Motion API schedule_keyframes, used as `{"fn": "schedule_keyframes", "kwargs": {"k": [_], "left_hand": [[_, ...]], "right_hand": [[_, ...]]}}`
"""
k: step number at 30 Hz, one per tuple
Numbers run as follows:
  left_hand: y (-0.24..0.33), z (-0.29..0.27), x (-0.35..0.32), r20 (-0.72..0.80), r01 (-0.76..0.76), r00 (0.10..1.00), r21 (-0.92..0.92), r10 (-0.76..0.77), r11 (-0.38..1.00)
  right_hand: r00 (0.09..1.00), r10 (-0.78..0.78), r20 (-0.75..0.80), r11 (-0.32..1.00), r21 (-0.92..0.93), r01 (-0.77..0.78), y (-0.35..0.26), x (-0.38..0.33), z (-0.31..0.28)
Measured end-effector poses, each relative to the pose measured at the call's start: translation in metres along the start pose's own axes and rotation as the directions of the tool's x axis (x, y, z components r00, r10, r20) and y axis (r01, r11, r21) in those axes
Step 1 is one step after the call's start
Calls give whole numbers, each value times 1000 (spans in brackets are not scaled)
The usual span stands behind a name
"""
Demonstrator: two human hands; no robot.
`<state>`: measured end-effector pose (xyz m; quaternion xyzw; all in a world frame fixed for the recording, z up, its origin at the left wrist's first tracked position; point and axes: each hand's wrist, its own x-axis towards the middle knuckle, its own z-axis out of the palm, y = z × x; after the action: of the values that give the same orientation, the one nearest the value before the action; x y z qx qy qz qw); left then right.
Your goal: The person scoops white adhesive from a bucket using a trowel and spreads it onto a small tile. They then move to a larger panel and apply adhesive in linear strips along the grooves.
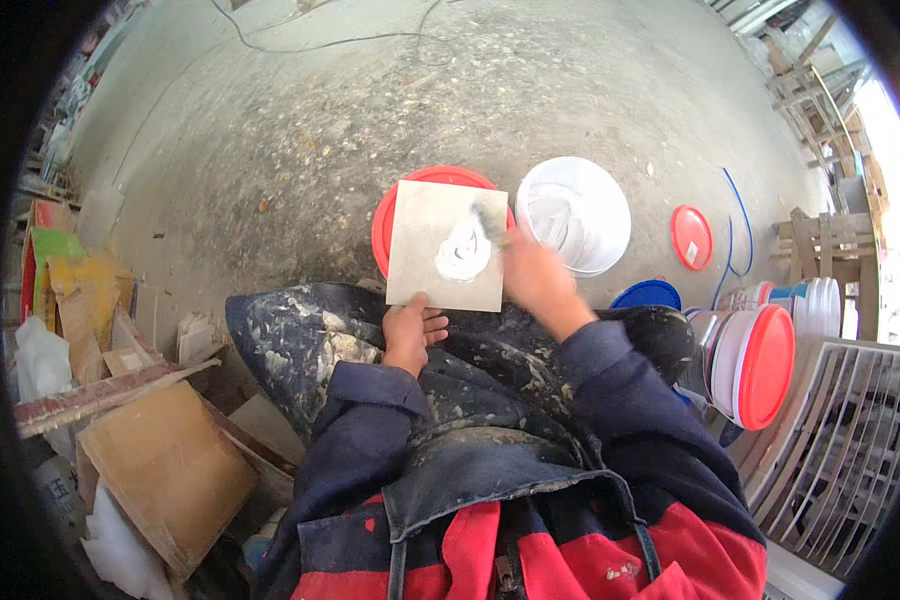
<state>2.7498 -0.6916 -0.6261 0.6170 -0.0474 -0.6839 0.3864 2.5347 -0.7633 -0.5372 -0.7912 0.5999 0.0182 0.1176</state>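
Observation:
A square beige board (420,235) rests on a round red lid (382,235) in front of my lap. White paste (463,250) is smeared over the middle of its face. At the near edge, my left hand (408,332) grips the board, thumb on the rim and fingers curled below. My right hand (540,285) is closed on a small tool that looks like a putty knife (487,222), blurred by motion, its blade at the upper right of the paste. Just right of the board stands a white bucket (610,225) with white paste inside.
A loose red lid (692,238) and a blue cord (740,225) lie on the floor at right. Red-lidded buckets (767,367) and a white grille (840,440) stand close on my right. Cardboard (167,470) and scrap pieces pile up on my left.

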Motion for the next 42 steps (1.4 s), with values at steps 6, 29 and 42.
{"fn": "schedule_keyframes", "kwargs": {"k": [6, 29, 42], "left_hand": [[2, -6, -5, -7, 17, 1000, 22, -17, 1000], [-5, -17, 3, -6, 20, 1000, 8, -20, 1000], [-8, -7, -1, 60, -12, 998, -4, 13, 1000]], "right_hand": [[985, 9, 170, 978, 206, -44, 16, -16, -27], [979, -159, 127, 987, 53, 154, -52, -18, -7], [994, -36, 107, 976, 219, 12, 26, -10, -25]]}}
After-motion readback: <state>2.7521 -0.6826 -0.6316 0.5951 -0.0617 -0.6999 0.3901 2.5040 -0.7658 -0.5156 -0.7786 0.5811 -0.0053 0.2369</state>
